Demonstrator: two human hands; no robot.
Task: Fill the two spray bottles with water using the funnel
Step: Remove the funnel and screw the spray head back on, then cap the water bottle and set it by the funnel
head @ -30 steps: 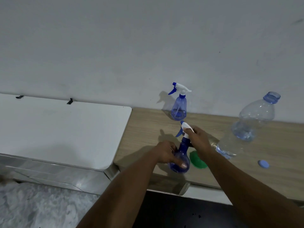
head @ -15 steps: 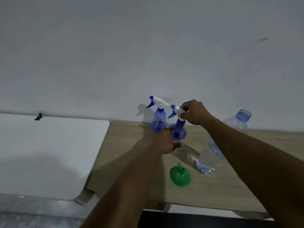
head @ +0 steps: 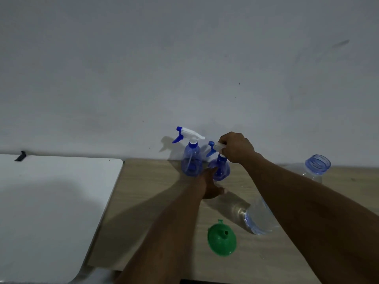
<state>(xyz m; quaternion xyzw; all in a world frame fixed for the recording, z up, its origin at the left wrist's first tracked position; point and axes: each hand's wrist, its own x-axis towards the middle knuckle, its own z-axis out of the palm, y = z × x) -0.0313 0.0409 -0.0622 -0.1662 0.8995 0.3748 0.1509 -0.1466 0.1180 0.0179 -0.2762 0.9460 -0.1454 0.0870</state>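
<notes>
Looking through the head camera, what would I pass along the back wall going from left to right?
white table → first spray bottle, standing free → second spray bottle, its trigger head gripped by the right hand → large water bottle, uncapped.

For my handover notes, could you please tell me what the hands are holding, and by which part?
The right hand grips the right-side spray bottle by its white trigger head; the left hand touches its body, grip unclear.
</notes>
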